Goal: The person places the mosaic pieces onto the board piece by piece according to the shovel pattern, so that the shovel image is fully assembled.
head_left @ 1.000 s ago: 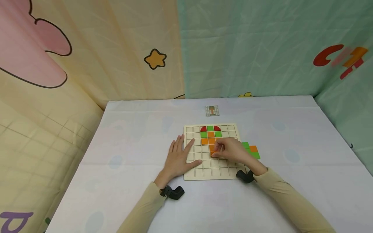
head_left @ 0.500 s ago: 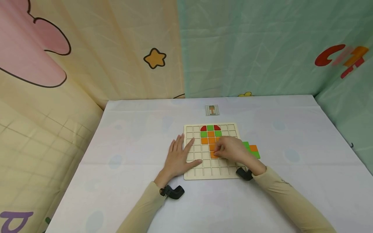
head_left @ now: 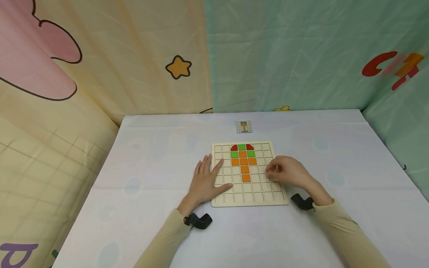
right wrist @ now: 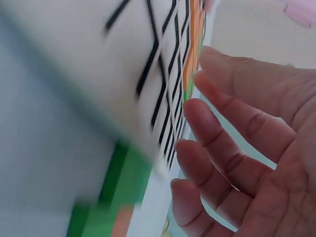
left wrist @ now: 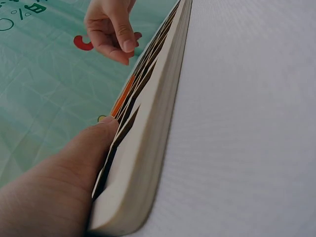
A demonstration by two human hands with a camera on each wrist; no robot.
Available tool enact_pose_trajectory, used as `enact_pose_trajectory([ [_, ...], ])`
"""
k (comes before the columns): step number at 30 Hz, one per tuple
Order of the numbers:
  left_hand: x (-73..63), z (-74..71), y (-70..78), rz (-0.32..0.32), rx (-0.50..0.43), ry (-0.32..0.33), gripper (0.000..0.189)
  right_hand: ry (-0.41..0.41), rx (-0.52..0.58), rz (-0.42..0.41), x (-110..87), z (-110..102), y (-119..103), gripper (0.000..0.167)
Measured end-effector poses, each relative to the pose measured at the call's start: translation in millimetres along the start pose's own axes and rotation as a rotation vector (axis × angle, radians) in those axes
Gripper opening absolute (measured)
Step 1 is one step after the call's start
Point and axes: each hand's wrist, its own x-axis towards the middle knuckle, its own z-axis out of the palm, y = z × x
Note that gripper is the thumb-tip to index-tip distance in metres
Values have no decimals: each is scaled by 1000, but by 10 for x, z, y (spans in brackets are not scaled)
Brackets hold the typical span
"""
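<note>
A pale wooden grid board (head_left: 264, 193) lies on the table. My left hand (head_left: 204, 184) rests on its left side with the fingers spread and straight. Orange tiles (head_left: 246, 178) form a column with a short crossbar in the grid. Green tiles (head_left: 241, 147) and two red rounded pieces (head_left: 234, 148) sit at its top. My right hand (head_left: 289, 171) hovers over the board's right edge, its fingers loosely bent; no tile shows between them in the right wrist view. Loose green tiles (right wrist: 126, 173) and an orange tile (right wrist: 123, 219) lie beside the board, hidden by that hand in the head view.
Behind the board lies a small pattern card (head_left: 244, 127) with a gridded picture. A white cloth covers the table (head_left: 161, 149). Printed curtains (head_left: 285, 56) hang close behind the table and along its sides.
My right hand has let go of the lowest orange tile in the column and moved right to the board's edge, uncovering the crossbar's right tile. The left hand has stayed put.
</note>
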Motion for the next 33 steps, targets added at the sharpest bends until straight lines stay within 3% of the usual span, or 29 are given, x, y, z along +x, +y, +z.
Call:
enact_pose_trajectory([
  [7,1,-8,0,-2,-3,3,89,12,-35,110,-210,-300,317,28],
  [13,2,5,-7,0,-10,-1,89,-45,-54,175,-298,-346,427,41],
  [21,13,36,-19,-9,2,-2,90,-14,-56,166,-340,-309,475,35],
  [28,15,45,-22,-5,1,-8,90,25,-57,222,-339,-325,465,14],
  [33,12,35,-23,-10,5,-8,90,74,-33,239,-338,-338,455,16],
])
